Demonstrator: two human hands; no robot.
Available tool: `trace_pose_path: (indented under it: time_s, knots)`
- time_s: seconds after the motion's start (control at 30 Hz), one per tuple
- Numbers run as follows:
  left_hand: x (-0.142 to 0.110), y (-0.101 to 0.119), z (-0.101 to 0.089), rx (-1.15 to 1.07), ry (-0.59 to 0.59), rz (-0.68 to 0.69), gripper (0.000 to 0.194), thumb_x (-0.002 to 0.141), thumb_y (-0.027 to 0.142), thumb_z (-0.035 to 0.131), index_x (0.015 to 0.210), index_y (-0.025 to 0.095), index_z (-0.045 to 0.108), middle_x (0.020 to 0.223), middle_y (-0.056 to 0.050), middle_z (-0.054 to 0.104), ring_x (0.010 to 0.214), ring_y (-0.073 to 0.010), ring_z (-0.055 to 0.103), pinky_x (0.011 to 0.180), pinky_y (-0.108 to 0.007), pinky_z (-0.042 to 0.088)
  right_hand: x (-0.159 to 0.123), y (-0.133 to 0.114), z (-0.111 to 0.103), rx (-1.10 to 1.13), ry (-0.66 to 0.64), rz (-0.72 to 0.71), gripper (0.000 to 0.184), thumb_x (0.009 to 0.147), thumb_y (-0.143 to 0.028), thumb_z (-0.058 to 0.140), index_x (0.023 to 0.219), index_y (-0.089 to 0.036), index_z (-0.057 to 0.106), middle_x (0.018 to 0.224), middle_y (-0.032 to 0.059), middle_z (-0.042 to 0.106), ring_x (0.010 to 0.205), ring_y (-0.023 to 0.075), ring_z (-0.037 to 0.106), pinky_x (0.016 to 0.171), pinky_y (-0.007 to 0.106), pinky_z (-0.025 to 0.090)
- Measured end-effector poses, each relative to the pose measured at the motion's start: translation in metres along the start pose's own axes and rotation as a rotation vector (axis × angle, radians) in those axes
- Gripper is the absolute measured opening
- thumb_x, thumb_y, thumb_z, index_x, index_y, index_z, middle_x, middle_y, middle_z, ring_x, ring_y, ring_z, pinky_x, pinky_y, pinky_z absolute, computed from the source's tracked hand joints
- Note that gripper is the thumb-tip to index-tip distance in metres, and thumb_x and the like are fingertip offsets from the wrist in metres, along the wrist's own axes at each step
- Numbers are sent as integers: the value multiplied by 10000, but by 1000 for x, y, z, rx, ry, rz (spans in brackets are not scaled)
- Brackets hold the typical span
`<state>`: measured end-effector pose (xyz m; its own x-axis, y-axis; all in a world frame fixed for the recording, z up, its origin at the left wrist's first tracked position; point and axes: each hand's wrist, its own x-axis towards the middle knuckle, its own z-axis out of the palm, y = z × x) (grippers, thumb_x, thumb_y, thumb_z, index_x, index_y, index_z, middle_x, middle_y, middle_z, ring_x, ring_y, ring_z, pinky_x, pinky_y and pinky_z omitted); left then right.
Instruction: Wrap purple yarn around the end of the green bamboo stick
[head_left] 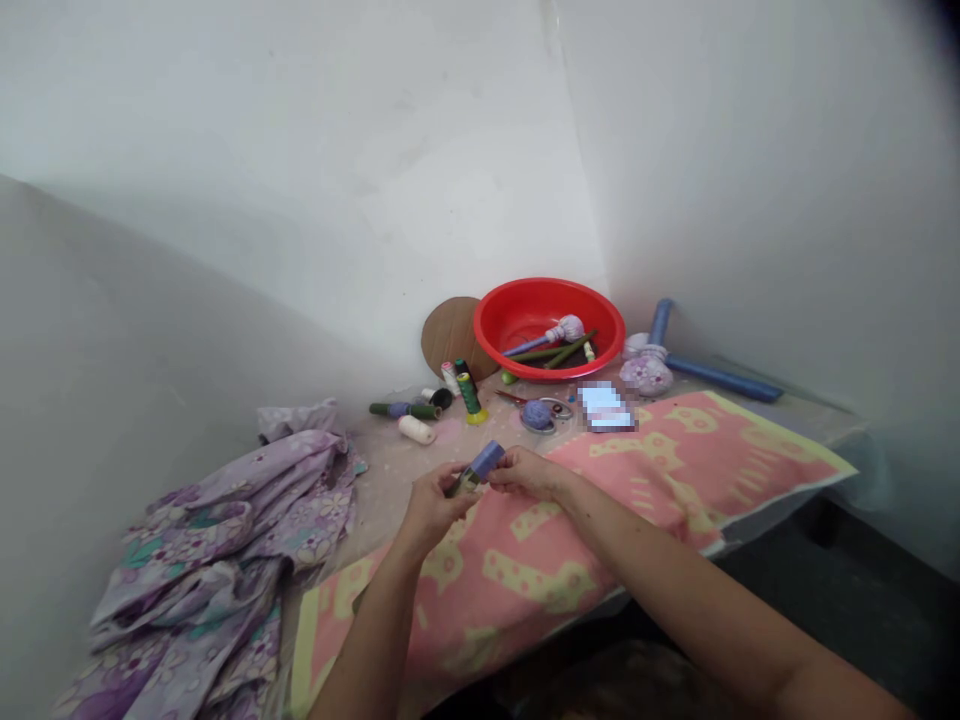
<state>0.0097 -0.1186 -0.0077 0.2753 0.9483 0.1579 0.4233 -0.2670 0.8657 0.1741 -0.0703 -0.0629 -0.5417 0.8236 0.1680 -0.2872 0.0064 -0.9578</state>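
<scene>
A short dark green stick with a blue-purple wrapped end [487,460] is held above the pink and yellow cloth [540,570]. My left hand [439,502] grips its lower, green part, fingers closed round it. Close against the wrapped end, the fingers of my right hand [531,473] are pinched together; whatever is between them is too small to make out. Beyond my hands lie a ball of purple yarn [536,415], scissors [559,408], a green thread spool [471,400] and a white thread spool [416,430]. Another green stick [405,410] has a purple wrapped middle.
A red basin [487,340] at the back holds sticks and a cloth-headed piece. Behind it leans a round cardboard piece [444,335]. Floral cloth [217,570] is heaped left. A blurred-out phone [606,407] and blue wrapped rods [724,378] lie right, near the walls.
</scene>
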Motion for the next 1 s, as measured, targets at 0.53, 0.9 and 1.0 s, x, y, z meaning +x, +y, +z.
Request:
trace_pose_path:
  time_s: [0.53,0.9,1.0]
  knots:
    - [19,-15,-7,-32,-25,-77,476,553,196,597,1015,91,546,473,64,450,359,-39,396,352,-151,305,5,4,3,-408,71,-214,237,613,-335,597,583,-102,632,460,-22,485,450,68,424,459,187,324]
    - [23,-28,1,87,11,-17,427,589,258,583,982,93,568,531,36,520,373,-44,399,369,-157,349,8,7,2,-496,84,-279,261,621,-349,579,633,-100,656,444,-16,486,436,69,414,429,175,316]
    - [22,-34,3,189,22,20,397,627,317,554,977,130,578,602,16,574,400,-55,431,389,-160,358,9,9,1,-529,100,-257,235,617,-321,577,622,-100,654,443,-19,485,426,64,400,424,172,310]
